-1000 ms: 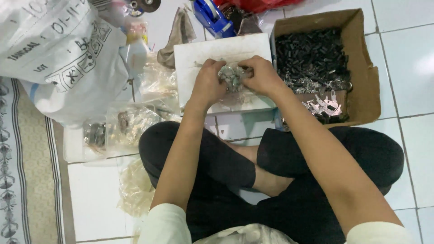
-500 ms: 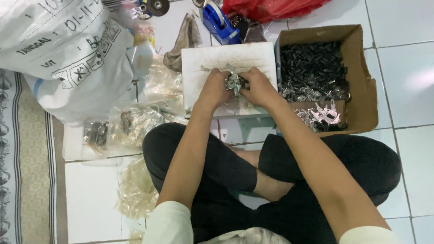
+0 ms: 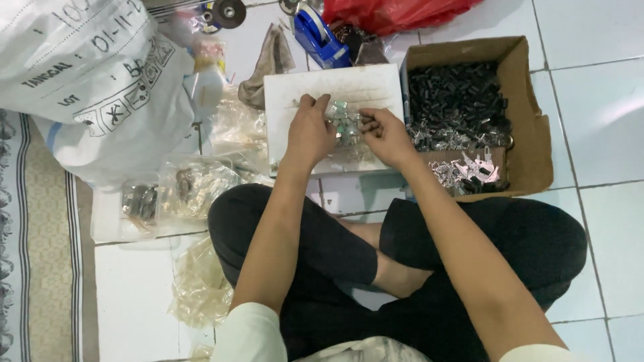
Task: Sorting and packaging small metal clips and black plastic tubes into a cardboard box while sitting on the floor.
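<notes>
Small clear plastic bag of tiny metal parts (image 3: 345, 121): light, limp, slippery. Left hand (image 3: 310, 134) and right hand (image 3: 388, 136) both pinching its edges; best held by the rim.

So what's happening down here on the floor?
A person sits cross-legged on the tiled floor and works over a white board. The left hand and right hand together hold a small clear bag of little metal parts just above the board. To the right, an open cardboard box holds black and silver parts. A blue tape dispenser, a large white sack and more clear plastic bags lie around.
</notes>
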